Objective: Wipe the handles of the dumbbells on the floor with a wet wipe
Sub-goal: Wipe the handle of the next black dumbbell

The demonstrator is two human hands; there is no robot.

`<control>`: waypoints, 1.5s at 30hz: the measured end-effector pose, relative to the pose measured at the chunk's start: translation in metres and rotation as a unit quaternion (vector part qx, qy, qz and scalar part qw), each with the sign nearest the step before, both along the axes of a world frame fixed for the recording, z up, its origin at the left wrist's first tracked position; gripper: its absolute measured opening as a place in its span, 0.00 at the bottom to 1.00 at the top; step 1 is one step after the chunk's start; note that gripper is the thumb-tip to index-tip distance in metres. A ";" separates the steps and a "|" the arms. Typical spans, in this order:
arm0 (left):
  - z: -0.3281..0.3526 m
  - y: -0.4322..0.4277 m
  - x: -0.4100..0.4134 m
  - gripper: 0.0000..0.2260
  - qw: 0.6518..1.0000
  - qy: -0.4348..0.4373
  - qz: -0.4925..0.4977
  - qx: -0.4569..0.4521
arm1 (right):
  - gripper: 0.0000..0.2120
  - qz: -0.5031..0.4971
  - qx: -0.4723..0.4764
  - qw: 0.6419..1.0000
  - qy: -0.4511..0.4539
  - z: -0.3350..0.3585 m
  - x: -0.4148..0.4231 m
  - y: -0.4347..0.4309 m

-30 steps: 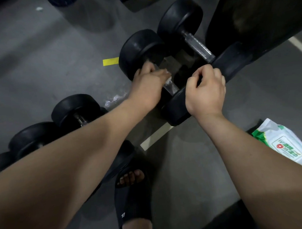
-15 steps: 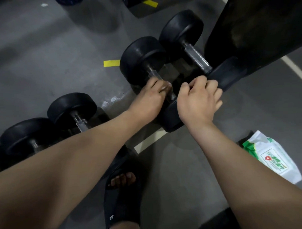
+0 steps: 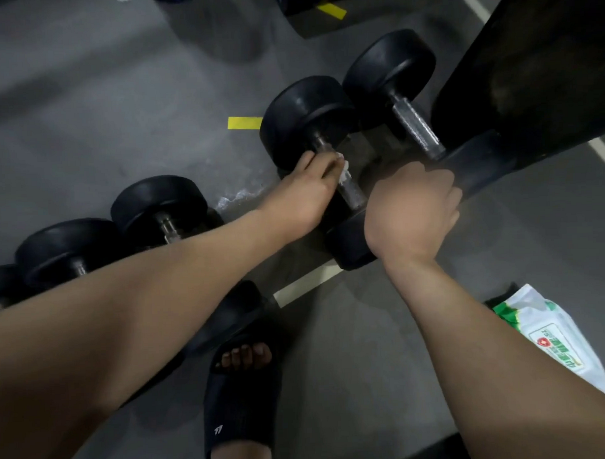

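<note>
Several black dumbbells lie in a row on the grey floor. My left hand (image 3: 308,191) is wrapped around the metal handle (image 3: 353,191) of the middle dumbbell (image 3: 304,119), pressing a white wet wipe (image 3: 343,167) against it. My right hand (image 3: 413,208) rests on that dumbbell's near head (image 3: 346,245), fingers curled over it. Right of it lies another dumbbell (image 3: 391,64) with a bare handle (image 3: 416,131). Two more dumbbells (image 3: 159,203) lie to the left, partly hidden by my left forearm.
A white and green wet wipe pack (image 3: 555,337) lies on the floor at the right. A dark bench or pad (image 3: 535,66) overhangs the top right. My foot in a black slipper (image 3: 241,386) stands at the bottom middle. Yellow tape (image 3: 244,122) and white lines mark the floor.
My left hand has slid up the handle towards the far head, so the lower part of the handle now shows. My right hand has stayed on the near head. The view has shifted slightly.
</note>
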State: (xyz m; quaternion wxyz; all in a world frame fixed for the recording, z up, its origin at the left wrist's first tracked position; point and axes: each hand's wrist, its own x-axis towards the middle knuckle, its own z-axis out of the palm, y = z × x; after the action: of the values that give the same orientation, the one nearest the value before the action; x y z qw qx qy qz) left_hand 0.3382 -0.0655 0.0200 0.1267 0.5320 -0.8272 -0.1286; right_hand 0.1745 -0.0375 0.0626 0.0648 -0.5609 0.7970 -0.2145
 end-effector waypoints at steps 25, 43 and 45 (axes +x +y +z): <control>-0.020 -0.009 0.003 0.13 0.994 0.048 0.003 -0.101 | 0.08 -0.014 -0.006 1.000 -0.004 0.001 0.003 -0.001; -0.015 -0.005 -0.003 0.17 0.993 0.090 0.073 0.005 | 0.08 -0.010 -0.004 1.000 -0.013 0.002 0.002 0.000; -0.020 -0.011 0.010 0.20 1.000 0.024 -0.017 0.003 | 0.08 -0.010 -0.002 1.000 -0.011 0.002 0.002 0.000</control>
State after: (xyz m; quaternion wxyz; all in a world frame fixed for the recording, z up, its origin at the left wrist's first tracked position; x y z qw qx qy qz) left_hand 0.3484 -0.0763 -0.0003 0.1428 0.5146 -0.8328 -0.1457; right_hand 0.1766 -0.0377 0.0647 0.0700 -0.5505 0.8016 -0.2227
